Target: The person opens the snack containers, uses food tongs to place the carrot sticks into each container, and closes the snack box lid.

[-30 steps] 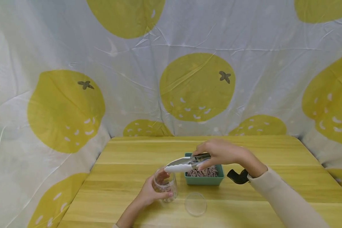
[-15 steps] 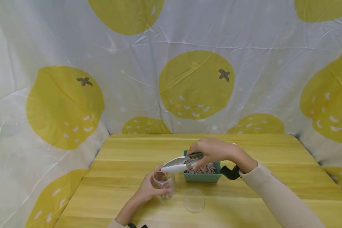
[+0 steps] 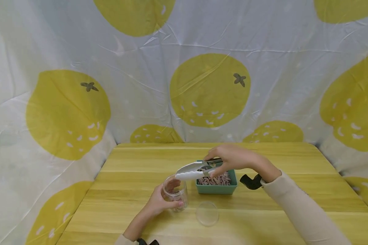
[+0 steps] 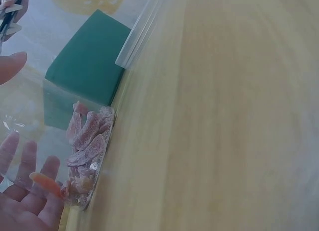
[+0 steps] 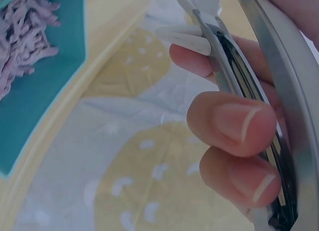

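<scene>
My left hand (image 3: 159, 201) grips a clear jar (image 3: 175, 194), fingers behind it and thumb across its front. Pinkish powdery strips (image 4: 89, 141) lie in the bottom of the jar. My right hand (image 3: 234, 157) holds metal tongs (image 3: 190, 175) with white scalloped tips, its fingers wrapped around the arms (image 5: 239, 76). The white tips hover at the jar's mouth, at the upper right of its rim, and no strip shows between them. Behind and below the right hand stands a teal box (image 3: 216, 189), filled with more of the same strips (image 5: 30, 34).
A round clear lid (image 3: 207, 213) lies flat on the wooden table (image 3: 263, 224), just right of the jar and in front of the teal box. A curtain (image 3: 147, 68) with large yellow fruit prints hangs behind the table and along both sides.
The tongs dipped slightly into the jar's mouth half a second ago; now they have risen back to the rim. The left hand keeps its hold on the jar. The head view has shifted slightly.
</scene>
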`<state>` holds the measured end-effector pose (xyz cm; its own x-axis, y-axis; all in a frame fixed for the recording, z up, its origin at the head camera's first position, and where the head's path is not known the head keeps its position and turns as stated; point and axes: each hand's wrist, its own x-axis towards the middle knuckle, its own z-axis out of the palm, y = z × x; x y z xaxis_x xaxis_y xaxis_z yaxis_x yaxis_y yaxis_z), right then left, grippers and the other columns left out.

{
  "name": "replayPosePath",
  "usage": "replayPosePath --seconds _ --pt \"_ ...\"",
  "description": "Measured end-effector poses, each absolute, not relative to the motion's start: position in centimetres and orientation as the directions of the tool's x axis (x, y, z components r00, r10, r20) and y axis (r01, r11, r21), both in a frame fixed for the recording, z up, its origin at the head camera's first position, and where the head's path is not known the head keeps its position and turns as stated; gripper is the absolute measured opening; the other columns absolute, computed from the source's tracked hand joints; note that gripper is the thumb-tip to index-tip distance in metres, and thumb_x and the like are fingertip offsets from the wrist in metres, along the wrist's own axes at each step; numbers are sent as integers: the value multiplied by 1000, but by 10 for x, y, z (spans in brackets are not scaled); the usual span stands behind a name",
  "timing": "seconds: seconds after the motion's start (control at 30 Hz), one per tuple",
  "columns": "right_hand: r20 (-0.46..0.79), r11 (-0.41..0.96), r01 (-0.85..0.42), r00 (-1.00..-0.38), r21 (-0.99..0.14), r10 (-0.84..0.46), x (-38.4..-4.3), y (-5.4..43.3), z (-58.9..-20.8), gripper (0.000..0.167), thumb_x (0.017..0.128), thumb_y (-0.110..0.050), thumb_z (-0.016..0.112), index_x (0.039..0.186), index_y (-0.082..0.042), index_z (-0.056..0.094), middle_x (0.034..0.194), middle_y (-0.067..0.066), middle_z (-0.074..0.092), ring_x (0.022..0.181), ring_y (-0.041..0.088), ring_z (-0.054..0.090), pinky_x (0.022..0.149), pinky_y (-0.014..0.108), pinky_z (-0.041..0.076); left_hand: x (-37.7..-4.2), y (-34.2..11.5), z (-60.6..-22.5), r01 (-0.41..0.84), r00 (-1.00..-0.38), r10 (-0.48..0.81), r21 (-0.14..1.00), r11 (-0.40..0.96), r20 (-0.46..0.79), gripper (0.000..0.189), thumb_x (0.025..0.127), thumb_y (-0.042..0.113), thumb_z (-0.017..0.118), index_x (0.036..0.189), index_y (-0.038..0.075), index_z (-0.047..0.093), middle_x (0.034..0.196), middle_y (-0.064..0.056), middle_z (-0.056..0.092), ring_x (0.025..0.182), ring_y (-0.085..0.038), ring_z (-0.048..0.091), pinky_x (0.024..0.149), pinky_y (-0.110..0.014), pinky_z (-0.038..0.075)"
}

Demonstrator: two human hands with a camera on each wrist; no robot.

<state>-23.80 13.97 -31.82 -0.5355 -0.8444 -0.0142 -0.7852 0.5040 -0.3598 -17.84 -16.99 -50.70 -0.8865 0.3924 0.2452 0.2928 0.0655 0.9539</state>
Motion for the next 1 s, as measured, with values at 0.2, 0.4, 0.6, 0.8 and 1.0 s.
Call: replayPosePath --seconds 0.2,0.4,0.6,0.8,1.0 --pt "-28 555 -726 -597 -406 -802 -243 167 -316 61 87 -43 76 130 -2 64 130 12 63 119 32 59 96 48 51 -180 -171 -506 314 -875 404 948 56 266 74 77 4 85 141 0 48 140 -20 53 131 -43 47 110 -57 34" --pt "-48 619 -698 -649 -361 -760 -251 190 -328 61 85 -44 78 128 -2 66 126 11 65 115 33 61 93 50 52 -179 -170 -505 303 -880 403 950 71 250 73 77 5 85 141 3 49 140 -18 55 131 -41 47 110 -57 34" --pt "-86 673 -676 -684 -299 -725 -257 204 -350 64 83 -48 78 126 -2 68 122 10 67 111 32 63 91 50 53 -178 -170 -506 299 -882 401 952 69 248 74 77 5 86 141 3 49 140 -19 54 131 -41 47 110 -55 35" --pt "-103 696 -658 -701 -288 -706 -260 209 -365 66 83 -47 79 126 1 66 122 13 66 109 32 63 89 49 53 -178 -170 -505 300 -879 405 952 56 253 75 77 4 85 141 1 48 141 -20 53 132 -42 46 111 -54 34" --pt "-127 726 -636 -723 -260 -679 -260 206 -373 68 80 -44 83 126 2 66 116 10 67 98 25 65 80 42 55 -178 -169 -505 296 -878 405 954 40 256 75 77 3 85 141 -1 47 141 -23 52 132 -44 45 111 -53 35"
